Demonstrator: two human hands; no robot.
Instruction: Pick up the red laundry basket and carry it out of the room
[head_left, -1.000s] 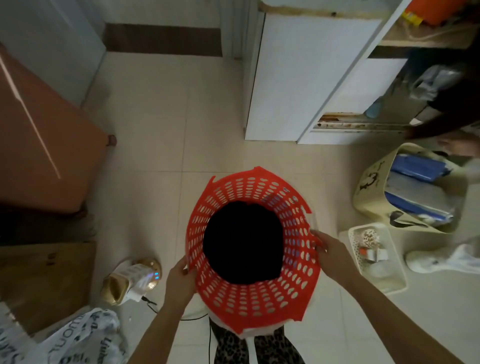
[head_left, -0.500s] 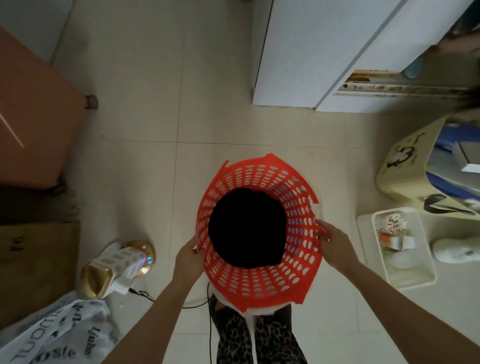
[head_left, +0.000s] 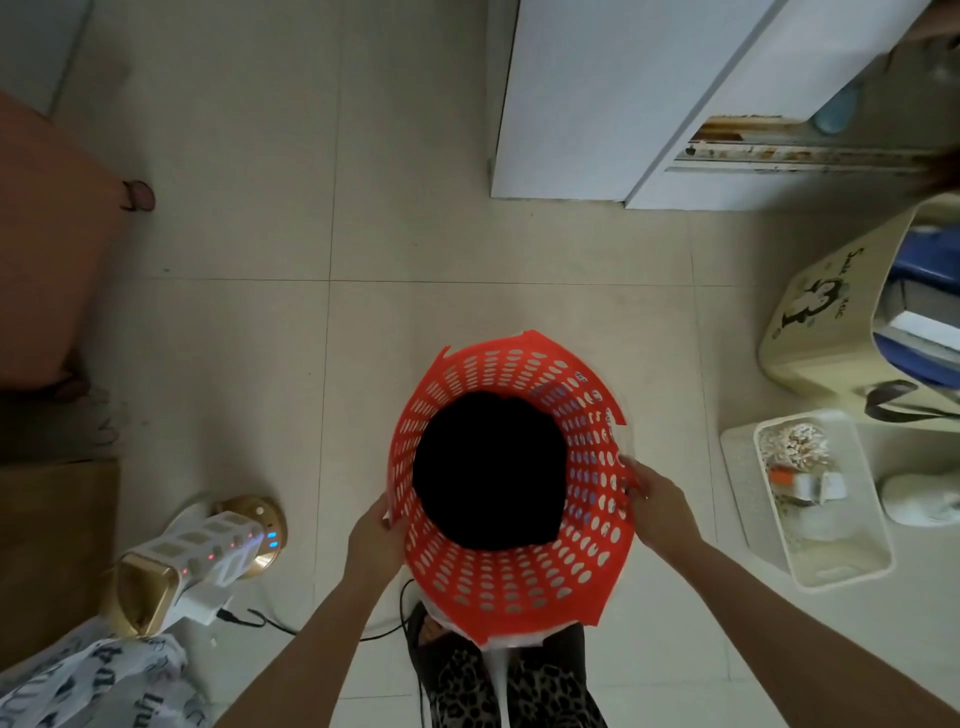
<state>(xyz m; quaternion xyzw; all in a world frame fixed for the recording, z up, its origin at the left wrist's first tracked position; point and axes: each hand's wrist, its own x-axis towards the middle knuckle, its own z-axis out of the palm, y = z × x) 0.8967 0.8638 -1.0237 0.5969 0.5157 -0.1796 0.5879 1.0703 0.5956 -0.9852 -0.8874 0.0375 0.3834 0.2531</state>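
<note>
The red laundry basket is a round perforated plastic tub with a jagged, broken rim, seen from straight above and held in front of my body over the tiled floor. Something black fills its inside. My left hand grips the rim on the left side. My right hand grips the rim on the right side. Both forearms reach in from the bottom of the view.
A white cabinet stands ahead right. A cream bin and a white tray with small items sit on the right. A gold and white device with a cable lies at left, beside brown furniture. Bare tiles lie ahead.
The view has tilted down and shifted forward: the cabinet and floor items slid toward me. The basket stays held between both hands, now slightly more to the right.
</note>
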